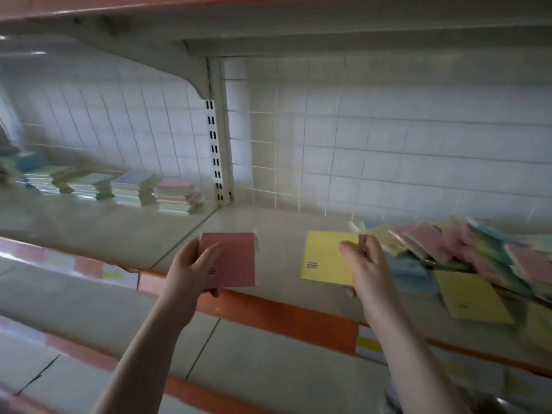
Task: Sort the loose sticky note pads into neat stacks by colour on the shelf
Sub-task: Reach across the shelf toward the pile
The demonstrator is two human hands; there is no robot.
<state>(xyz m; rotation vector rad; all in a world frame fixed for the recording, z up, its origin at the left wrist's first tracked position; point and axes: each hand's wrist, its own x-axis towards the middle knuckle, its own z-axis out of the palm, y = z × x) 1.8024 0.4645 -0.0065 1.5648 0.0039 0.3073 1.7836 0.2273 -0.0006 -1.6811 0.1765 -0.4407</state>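
Up at the cream metal shelf with its orange front lip, the left hand grips a square pink sticky note pad by its left edge, thumb on the face and fingers curled beneath, holding it over the shelf's front. Just beside it, the right hand pinches a square yellow sticky note pad at its right edge. The two pads are apart, side by side.

To the right lies a loose jumble of pink, blue, green and yellow pads — tilted and overlapping, blurred, with another yellow pad at the front near the lip. Well off to the left, in the next bay, a row of pastel pad stacks stands against the back, the nearest topped in pink.

A slotted cream upright divides the two bays. Behind it a white wire grid fronts a white tiled wall. Another shelf board — also orange-edged — hangs overhead, and a lower shelf shows below the arms, with pale price labels on the orange lips.
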